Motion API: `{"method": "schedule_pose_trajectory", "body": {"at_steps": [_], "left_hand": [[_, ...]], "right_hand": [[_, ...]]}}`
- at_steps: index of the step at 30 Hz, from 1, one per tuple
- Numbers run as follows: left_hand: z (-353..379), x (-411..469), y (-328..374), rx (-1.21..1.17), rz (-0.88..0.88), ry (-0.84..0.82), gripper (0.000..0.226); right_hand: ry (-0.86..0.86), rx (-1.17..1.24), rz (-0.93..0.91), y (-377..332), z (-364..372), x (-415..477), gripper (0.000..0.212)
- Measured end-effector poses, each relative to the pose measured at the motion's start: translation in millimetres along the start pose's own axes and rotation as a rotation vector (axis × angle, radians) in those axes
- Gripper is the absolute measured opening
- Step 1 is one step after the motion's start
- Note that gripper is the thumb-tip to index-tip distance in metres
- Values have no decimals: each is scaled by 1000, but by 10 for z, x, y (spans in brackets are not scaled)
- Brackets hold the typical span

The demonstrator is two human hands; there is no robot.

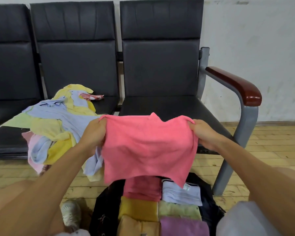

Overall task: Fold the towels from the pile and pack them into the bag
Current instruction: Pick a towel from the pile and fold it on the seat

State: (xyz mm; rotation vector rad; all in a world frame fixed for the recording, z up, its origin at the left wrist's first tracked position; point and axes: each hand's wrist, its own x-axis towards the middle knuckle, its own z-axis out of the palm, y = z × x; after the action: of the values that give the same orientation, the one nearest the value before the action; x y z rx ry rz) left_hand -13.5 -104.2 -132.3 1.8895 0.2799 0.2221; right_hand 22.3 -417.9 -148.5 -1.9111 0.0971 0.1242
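- I read the left hand (94, 133) as clamped on the upper left corner of the pink towel (148, 147), fingers curled round the cloth.
- The right hand (205, 133) grips the upper right corner likewise.
- Both forearms reach forward, hands level.
- The towel hangs spread between them, its lower edge over the open bag (100, 210).
- Folded towels (179, 210) lie in rows inside the bag.
- The pile (58, 125) spills over the front edge of the bench (160, 106).

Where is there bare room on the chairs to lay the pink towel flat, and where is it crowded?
The right seat, between the armrest and the towel pile, is bare beyond the pink towel. The pile crowds the middle seat. The bag is packed with folded towels.
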Motion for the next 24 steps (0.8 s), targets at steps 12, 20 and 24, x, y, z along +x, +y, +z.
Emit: {"method": "schedule_pose_trajectory", "body": {"at_steps": [12,20,24], "left_hand": [[183,-170,163,-407,-154,-333,23],[185,10,-4,41,233,116,33],[94,1,-37,386,484,185,30]], "right_hand": [[-61,384,108,-121,-257,-163,15],[388,353,5,-17,-335,-39,29],[479,267,-99,-31,-309,-46,15]]}}
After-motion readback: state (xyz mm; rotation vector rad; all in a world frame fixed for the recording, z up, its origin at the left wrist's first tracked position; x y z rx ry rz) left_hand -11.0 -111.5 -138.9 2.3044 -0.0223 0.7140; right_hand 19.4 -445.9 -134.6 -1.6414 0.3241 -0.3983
